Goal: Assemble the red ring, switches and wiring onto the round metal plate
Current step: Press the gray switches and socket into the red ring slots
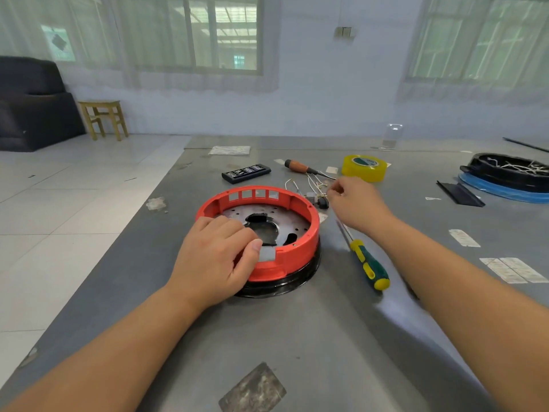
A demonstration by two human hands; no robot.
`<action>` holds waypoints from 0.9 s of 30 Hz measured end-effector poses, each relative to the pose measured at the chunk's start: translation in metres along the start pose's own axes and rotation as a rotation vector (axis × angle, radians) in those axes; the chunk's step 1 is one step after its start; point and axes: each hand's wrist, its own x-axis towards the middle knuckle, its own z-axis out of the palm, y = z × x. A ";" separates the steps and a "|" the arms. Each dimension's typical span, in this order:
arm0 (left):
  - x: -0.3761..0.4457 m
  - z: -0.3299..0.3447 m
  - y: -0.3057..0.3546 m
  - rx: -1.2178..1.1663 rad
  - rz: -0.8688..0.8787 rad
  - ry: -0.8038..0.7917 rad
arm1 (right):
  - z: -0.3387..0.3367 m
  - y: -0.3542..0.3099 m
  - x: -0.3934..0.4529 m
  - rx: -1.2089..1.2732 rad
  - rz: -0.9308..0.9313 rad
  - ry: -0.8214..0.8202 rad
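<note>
Now the left hand (218, 257) grips the near rim of the red ring (258, 230), which sits on the round metal plate (264, 217) on the bench (326, 337). Beyond the ring, the right hand (355, 202) pinches at the loose wiring (315, 190). Wiring seems the step in hand; next it likely needs lifting into the ring.

We have only one view, from a camera on the person's head. It looks forward and down over both forearms to the grey table (297, 337). The left hand (214, 260) and the right hand (356, 203) are near the lens, in the middle. Beyond the hands, the wide angle also takes in the floor, wall and windows (208, 34).
</note>
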 end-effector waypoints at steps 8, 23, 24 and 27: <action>0.000 0.008 -0.008 0.034 -0.016 -0.042 | 0.025 0.014 0.054 -0.473 -0.090 -0.368; -0.004 0.008 -0.007 0.019 -0.024 -0.055 | 0.036 0.021 0.043 -0.509 -0.146 -0.289; -0.005 0.007 -0.006 0.018 -0.024 -0.056 | 0.035 0.020 0.040 -0.502 -0.144 -0.298; -0.008 0.004 -0.005 0.010 -0.029 -0.063 | 0.028 0.016 0.033 -0.455 -0.137 -0.281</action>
